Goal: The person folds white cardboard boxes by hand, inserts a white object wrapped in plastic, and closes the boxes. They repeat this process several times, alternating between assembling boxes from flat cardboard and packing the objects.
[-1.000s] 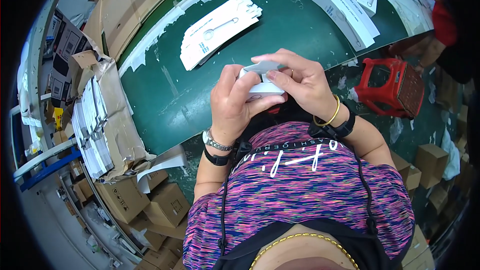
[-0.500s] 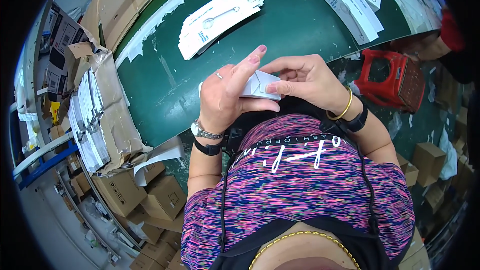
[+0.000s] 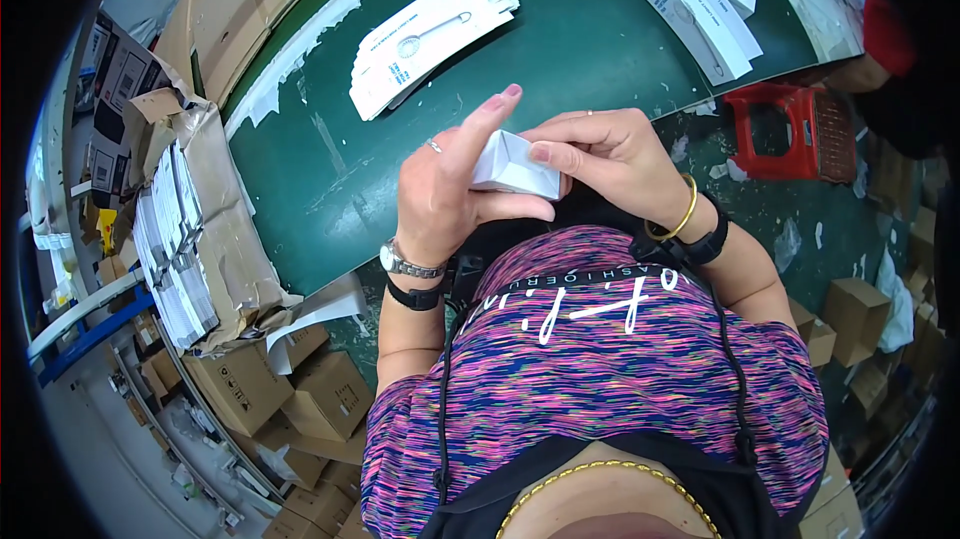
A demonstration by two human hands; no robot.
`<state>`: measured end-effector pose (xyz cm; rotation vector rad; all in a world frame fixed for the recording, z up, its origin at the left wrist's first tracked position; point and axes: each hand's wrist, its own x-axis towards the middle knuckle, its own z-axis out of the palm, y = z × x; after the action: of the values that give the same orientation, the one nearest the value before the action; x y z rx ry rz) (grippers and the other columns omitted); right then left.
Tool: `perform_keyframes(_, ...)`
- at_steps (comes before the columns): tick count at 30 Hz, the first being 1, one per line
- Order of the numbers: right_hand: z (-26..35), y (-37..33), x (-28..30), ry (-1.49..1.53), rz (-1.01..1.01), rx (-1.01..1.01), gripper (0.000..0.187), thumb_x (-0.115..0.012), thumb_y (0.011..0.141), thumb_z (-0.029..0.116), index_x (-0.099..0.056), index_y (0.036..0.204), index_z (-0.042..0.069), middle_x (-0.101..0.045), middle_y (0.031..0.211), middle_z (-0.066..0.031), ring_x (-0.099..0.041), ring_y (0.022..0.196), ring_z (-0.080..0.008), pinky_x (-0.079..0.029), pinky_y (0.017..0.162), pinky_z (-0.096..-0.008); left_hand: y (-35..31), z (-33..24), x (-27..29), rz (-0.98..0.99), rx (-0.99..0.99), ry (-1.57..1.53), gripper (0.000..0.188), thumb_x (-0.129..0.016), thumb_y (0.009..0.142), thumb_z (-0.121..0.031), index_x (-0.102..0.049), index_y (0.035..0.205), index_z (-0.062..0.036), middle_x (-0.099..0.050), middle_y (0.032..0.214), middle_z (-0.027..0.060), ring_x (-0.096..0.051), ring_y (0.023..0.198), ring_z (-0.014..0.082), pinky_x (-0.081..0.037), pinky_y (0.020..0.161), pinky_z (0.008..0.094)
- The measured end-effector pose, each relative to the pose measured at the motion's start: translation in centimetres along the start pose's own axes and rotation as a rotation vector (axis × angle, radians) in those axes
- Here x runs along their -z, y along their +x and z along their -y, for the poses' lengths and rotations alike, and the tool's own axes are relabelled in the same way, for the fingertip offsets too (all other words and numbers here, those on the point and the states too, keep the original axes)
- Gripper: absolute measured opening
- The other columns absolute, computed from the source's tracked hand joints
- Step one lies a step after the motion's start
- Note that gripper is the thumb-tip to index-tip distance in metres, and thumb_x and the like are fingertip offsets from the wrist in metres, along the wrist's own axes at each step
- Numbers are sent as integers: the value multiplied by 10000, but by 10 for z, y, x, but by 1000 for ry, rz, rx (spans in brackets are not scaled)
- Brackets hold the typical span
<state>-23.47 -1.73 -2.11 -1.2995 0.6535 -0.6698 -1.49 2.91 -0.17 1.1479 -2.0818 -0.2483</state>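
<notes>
A small white carton [image 3: 520,177] is held just off the table's near edge, one end turned up with folded flaps showing. My left hand [image 3: 440,184] is wrapped round its body from the left, with the thumb along the near side and a finger pointing up past the far side. At the upturned end, my right hand [image 3: 620,154] presses its thumb on the flap fold while its other fingers curl behind. The fingers' far sides and the rest of the carton are hidden.
Flat white printed cartons [image 3: 430,44] lie stacked on the green table [image 3: 330,154]. More cartons [image 3: 690,14] lie far right. An open brown box [image 3: 235,209] of flat cartons stands left. Past the right edge are a red stool [image 3: 745,134] and another person's hand [image 3: 862,74].
The carton's end has been turned a little and its flaps lie closer together, my right thumb shifting slightly up over it. The red stool has moved away to the upper right.
</notes>
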Motion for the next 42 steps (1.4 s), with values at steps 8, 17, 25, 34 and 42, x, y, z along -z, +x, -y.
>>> perform_keyframes(8,5,-4,20,-24,219,-120,459,-791,925,65,-627,1343,-29,-695,1129,-75,-688,910,-90,-576,792,-240,-5,4,-6,121,218,-119,949,-568,861,-738,-560,1438,15,-711,1311,189,-722,1104,371,-574,913,425)
perform_keyframes(17,24,0,88,-67,-340,124,484,-757,948,74,-587,1388,-36,-683,1229,-127,-712,920,-153,-591,855,-289,12,19,-11,-579,162,44,509,-564,1068,-411,-601,1354,8,-572,1486,222,-571,1345,368,-439,1115,447)
perform_keyframes(25,30,29,120,526,-714,481,340,-615,1051,100,-619,1368,-24,-705,1268,-137,-719,1074,-199,-583,953,-345,19,78,-24,-162,328,305,496,-708,987,-286,-575,1374,-7,-581,1461,224,-559,1356,374,-416,1147,468)
perform_keyframes(34,-59,-9,53,124,-296,-36,226,-640,1050,143,-727,1200,-2,-776,1026,-79,-715,846,-109,-596,780,-260,49,170,-16,240,393,554,806,-855,819,-443,-551,1440,-28,-570,1487,197,-548,1351,371,-389,1179,515)
perform_keyframes(42,-72,-10,50,114,-296,-95,218,-638,1050,154,-731,1154,-13,-767,996,-73,-700,815,-105,-584,748,-256,49,178,-14,242,358,429,890,-878,772,-458,-523,1474,-40,-546,1501,179,-536,1363,354,-324,1198,614)
